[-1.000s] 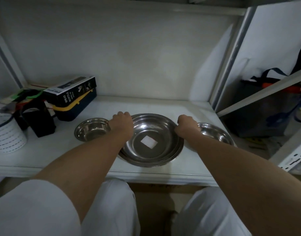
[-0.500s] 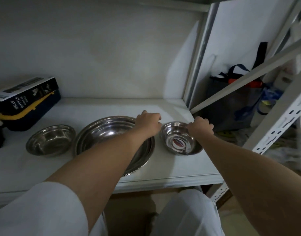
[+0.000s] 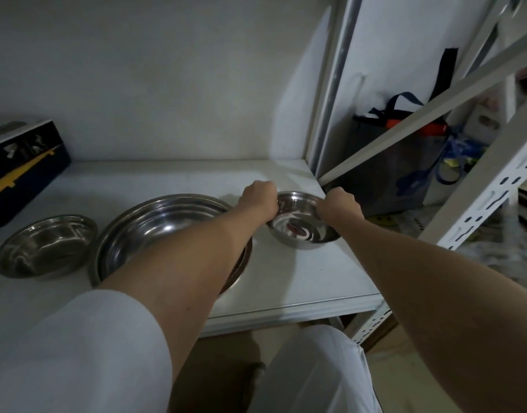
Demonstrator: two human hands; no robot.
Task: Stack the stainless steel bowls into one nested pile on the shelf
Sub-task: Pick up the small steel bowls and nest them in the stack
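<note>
Three steel bowls are on the white shelf (image 3: 301, 281). The small right bowl (image 3: 304, 231) has a label inside; my left hand (image 3: 260, 198) grips its left rim and my right hand (image 3: 339, 204) grips its right rim, and it looks slightly raised and tilted. The big bowl pile (image 3: 166, 228) sits in the middle, partly hidden under my left forearm. Another small bowl (image 3: 44, 245) rests at the left, untouched.
A black and yellow box (image 3: 20, 162) lies at the back left of the shelf. A grey upright post (image 3: 330, 84) and a diagonal brace (image 3: 435, 105) bound the right side. Beyond them stands a dark bag (image 3: 387, 162) on the floor.
Both hands left the big bowl's rims and shifted right to the small right bowl, closing on its two sides. The view swung to the right.
</note>
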